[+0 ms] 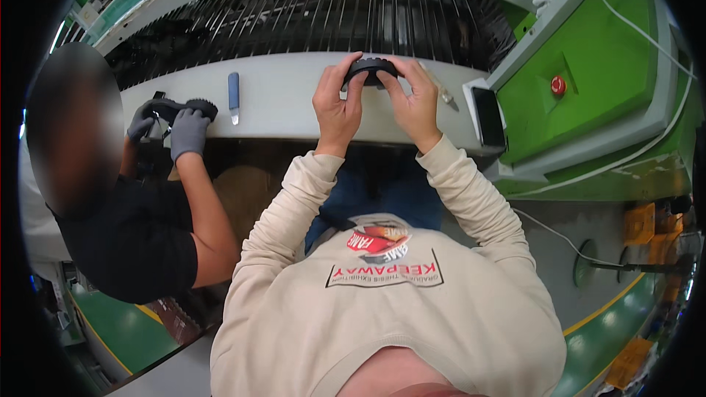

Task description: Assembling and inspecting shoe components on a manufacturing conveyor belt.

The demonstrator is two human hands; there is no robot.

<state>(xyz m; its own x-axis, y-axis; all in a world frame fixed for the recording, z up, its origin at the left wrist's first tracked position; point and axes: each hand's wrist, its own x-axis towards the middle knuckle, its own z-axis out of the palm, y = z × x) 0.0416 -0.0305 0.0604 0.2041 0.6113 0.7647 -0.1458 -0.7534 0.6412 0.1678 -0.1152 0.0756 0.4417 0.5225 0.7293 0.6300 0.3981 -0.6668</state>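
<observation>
Between my two hands, above the white work surface point(279, 114), is a black shoe sole point(371, 65) with a ridged outer edge. My left hand point(338, 101) grips its left end, thumb on the near side and fingers round the far side. At its right end my right hand point(412, 101) holds it the same way. The sole is bent into an arch, and its far face is hidden from me. Right of my right hand lies a slim tool point(439, 87) with a pale handle, partly covered by the hand.
A blue-handled knife point(234, 98) lies left on the surface. Further left, a co-worker's gloved hands point(190, 132) hold a black shoe point(173, 109). At right are a dark phone point(487, 116) and a green machine panel with a red button point(558, 85). Metal rods point(309, 15) run along the far side.
</observation>
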